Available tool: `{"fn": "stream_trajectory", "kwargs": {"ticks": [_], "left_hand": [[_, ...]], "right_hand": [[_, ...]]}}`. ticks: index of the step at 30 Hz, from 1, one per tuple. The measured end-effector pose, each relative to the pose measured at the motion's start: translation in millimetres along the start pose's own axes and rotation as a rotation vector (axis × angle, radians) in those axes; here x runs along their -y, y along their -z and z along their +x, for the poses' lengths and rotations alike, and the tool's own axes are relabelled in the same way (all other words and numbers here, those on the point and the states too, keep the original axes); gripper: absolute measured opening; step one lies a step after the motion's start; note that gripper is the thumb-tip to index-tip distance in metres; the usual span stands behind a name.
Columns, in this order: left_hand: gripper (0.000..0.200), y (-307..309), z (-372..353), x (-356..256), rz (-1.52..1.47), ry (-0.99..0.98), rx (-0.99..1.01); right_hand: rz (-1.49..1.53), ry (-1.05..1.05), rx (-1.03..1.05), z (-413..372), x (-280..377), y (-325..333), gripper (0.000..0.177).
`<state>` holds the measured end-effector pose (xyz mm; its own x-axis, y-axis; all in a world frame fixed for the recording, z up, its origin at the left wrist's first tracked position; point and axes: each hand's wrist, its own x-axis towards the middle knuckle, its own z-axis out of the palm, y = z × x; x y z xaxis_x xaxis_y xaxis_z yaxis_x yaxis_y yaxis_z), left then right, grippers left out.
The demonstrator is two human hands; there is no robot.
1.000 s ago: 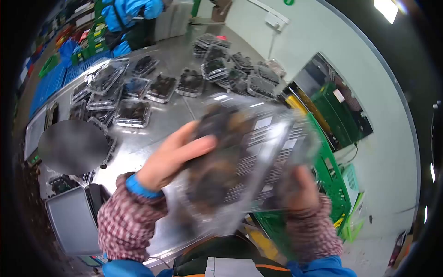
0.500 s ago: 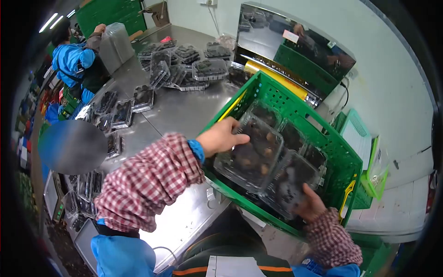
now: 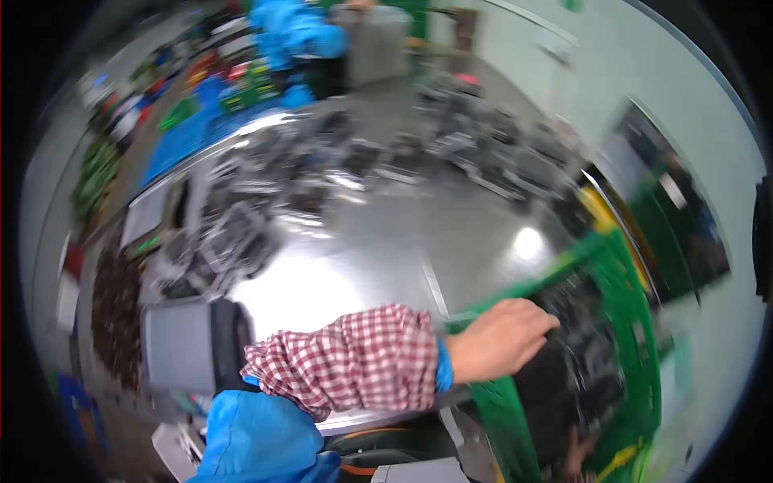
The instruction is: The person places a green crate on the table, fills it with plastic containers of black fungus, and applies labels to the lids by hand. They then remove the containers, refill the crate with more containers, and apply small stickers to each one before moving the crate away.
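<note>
Since half a second ago, the clear plastic punnets [image 3: 584,366] sit lower in the green plastic crate [image 3: 624,274]. Left hand [image 3: 499,338]: fingers curled over them, grip undeterminable. Right hand [image 3: 573,460]: fingers obscured.

Left grip [image 3: 499,338] extended rightward, palm down, fingers [image 3: 535,319] curled; forearm [image 3: 354,362] level. Right grip [image 3: 573,457] low, blurred, pose unclear.

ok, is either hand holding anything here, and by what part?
Cannot tell. The left hand lies over the near rim of the green crate, fingers curled into it, but blur hides any grip. The right hand barely shows, low in the crate.
</note>
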<state>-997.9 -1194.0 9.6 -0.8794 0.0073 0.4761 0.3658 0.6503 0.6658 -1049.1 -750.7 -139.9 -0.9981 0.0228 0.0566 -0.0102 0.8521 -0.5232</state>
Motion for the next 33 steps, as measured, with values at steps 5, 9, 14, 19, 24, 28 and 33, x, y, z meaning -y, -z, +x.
{"fn": "stream_trajectory", "kwargs": {"ticks": [5,9,14,19,24,28,33], "left_hand": [[0.043,151.2,-137.7,127.1,0.830,0.225,-0.229],[0.062,309.7,-292.6,229.0,1.215,0.974,-0.442],[0.119,361.7,-360.4,241.0,0.571,1.662,-0.058],[0.105,332.1,-364.2,225.5,0.558,1.518,0.102],[0.071,269.4,-344.5,200.4,0.719,1.109,0.091],[0.057,269.6,-333.0,198.3,0.410,1.027,0.176],[0.038,284.6,-296.0,141.2,-0.024,0.868,-0.264]], "right_hand": [[0.552,0.250,0.520,15.3,308.9,46.2,0.052],[0.263,1.058,0.811,-17.8,496.2,-46.6,0.052],[0.186,0.069,1.301,-65.2,638.5,-314.9,0.072],[0.417,-0.494,1.068,-124.3,645.7,-444.4,0.074],[0.610,-0.329,1.000,-115.0,626.0,-394.6,0.051],[1.124,0.197,1.011,-48.4,584.0,-206.7,0.028],[1.070,0.573,0.649,27.5,443.8,88.7,0.045]]}}
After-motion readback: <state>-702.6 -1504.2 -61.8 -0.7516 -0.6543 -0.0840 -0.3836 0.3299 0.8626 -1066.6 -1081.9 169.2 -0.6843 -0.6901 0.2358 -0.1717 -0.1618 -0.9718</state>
